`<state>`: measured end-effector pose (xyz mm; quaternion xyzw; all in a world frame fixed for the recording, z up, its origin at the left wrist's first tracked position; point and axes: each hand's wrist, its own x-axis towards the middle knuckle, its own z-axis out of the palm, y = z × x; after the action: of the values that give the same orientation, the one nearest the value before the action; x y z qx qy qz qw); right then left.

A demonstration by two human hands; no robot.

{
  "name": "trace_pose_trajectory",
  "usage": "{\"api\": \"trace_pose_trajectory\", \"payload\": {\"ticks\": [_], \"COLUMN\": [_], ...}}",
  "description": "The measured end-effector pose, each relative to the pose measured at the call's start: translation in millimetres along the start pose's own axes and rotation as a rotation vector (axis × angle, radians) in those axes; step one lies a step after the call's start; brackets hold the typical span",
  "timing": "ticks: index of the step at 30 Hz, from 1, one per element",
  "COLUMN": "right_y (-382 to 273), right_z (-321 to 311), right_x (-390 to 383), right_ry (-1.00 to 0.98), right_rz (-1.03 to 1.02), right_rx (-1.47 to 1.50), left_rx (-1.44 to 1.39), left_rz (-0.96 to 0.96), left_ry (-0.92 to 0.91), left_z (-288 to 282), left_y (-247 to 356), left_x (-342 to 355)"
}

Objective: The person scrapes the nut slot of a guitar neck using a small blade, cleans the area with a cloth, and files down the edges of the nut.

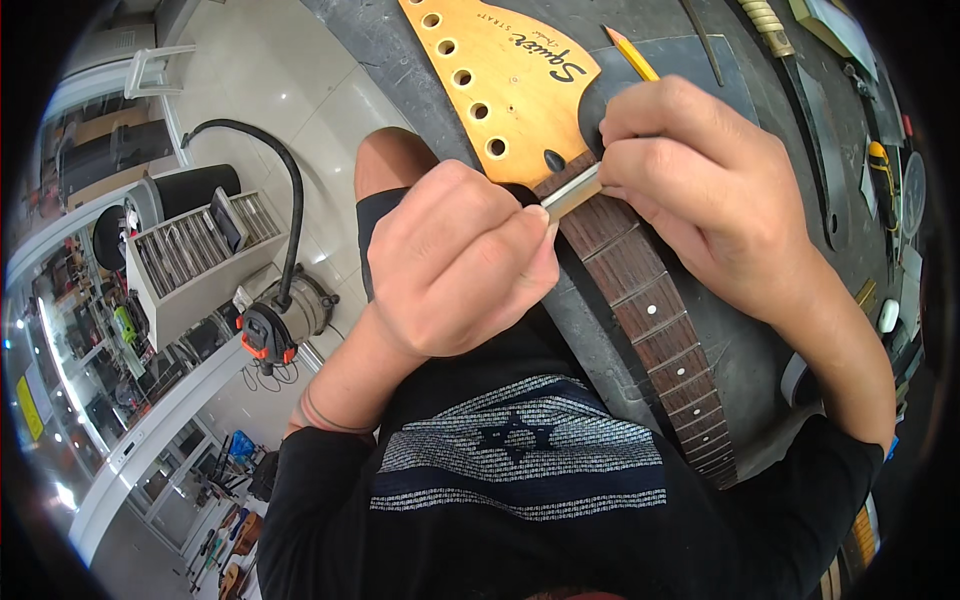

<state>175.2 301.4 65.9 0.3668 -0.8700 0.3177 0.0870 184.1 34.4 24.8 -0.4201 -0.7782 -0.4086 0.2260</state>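
Head view shows us a slim pale bar (pixel 572 194) set crosswise over the guitar neck, at the end of the dark fretboard (pixel 638 285) next to the light wooden headstock (pixel 520 75). Our left hand (pixel 465 262) is closed, thumb and forefinger pinching the bar's left end; our right hand (pixel 700 190) is curled, its fingertips gripping the other end, so the bar lies between the two hands. We see the neck slanting along the dark grey workbench (pixel 745 290); beyond our right hand lie a yellow pencil (pixel 632 55) and, farther right, a tool with a ribbed pale handle (pixel 768 25) and a yellow-and-black screwdriver (pixel 882 175). On our left, a vacuum cleaner (pixel 285 318) with a black hose (pixel 293 190) stands on the light tiled floor (pixel 325 95), near a white slotted rack (pixel 200 265).
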Motion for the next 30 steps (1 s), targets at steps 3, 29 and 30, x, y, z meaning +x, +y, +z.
{"api": "trace_pose_trajectory", "payload": {"ticks": [3, 29, 30], "right_y": [-2, -3, -6], "right_z": [2, 0, -1], "right_x": [-3, -2, -4], "right_ry": [0.03, -0.006, -0.013], "right_rz": [-0.02, 0.029, 0.033], "right_rx": [0.002, -0.024, -0.029], "left_rx": [-0.028, -0.053, -0.061], "left_rz": [0.002, -0.072, -0.088], "left_ry": [0.023, -0.064, -0.063], "left_z": [-1, -6, -7], "left_y": [3, 7, 10], "left_x": [1, 6, 7]}}
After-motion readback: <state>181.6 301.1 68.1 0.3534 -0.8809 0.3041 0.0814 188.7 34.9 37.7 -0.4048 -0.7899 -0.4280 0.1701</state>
